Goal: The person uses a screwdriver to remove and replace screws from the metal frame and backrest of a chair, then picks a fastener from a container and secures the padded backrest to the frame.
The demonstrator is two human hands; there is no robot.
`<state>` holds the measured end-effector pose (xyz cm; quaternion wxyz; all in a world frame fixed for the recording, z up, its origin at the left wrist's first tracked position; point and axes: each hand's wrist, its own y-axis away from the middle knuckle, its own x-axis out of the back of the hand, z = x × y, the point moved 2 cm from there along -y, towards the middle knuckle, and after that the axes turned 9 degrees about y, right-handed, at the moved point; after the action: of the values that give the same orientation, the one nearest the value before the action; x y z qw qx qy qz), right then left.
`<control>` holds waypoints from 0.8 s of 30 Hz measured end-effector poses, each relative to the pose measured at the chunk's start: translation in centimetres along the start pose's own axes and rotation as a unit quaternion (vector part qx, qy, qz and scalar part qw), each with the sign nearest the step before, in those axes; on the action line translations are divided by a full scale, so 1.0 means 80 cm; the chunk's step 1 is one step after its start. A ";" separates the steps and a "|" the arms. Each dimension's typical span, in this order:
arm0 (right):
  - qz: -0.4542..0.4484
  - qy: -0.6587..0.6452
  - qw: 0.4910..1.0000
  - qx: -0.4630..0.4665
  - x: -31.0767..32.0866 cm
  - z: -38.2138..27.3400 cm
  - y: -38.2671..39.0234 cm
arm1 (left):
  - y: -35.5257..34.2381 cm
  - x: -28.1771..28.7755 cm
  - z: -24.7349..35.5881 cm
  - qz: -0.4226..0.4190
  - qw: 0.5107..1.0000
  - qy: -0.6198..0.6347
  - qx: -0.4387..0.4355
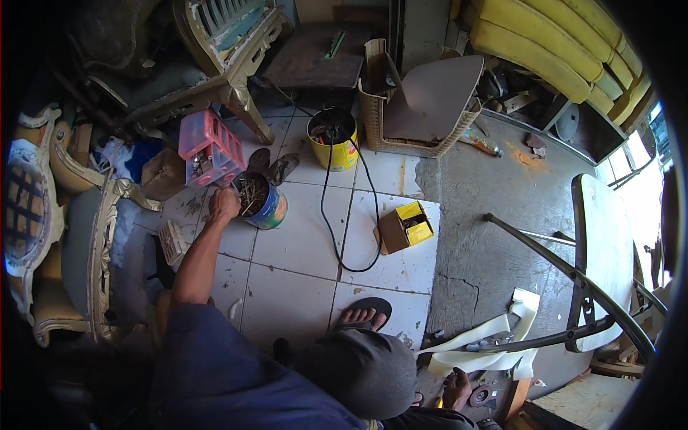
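Observation:
My left hand (226,203) reaches forward to the left rim of a blue-green tin can (272,209), its fingers curled at the edge. Nails or similar thin metal pieces (251,192) fill the can. Just behind the hand stands a clear pink plastic drawer box (211,150) with small hardware inside. Low on the right, beside my knee, my right hand (456,391) is closed around what looks like a yellow-handled tool (440,403), mostly hidden. White strips of webbing or foam (476,344) lie just beyond that hand.
A yellow bucket (333,154) with a looping black cable (324,215) stands ahead, near a small yellow box (407,228). Carved chair frames (107,251) crowd the left. A wicker basket (423,147) is at the back. Right, an overturned metal-legged chair (573,276) juts in.

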<state>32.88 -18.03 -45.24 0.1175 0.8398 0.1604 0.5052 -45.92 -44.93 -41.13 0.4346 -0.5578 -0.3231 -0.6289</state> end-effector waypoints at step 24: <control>-0.014 0.002 1.000 -0.012 -0.011 -0.021 0.003 | 0.005 0.135 0.074 0.012 0.993 -0.024 -0.119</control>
<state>31.04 -18.53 -45.05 0.1345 0.8347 0.1666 0.5074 -43.07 -41.87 -29.55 0.3648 -0.6245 -0.2495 -0.6440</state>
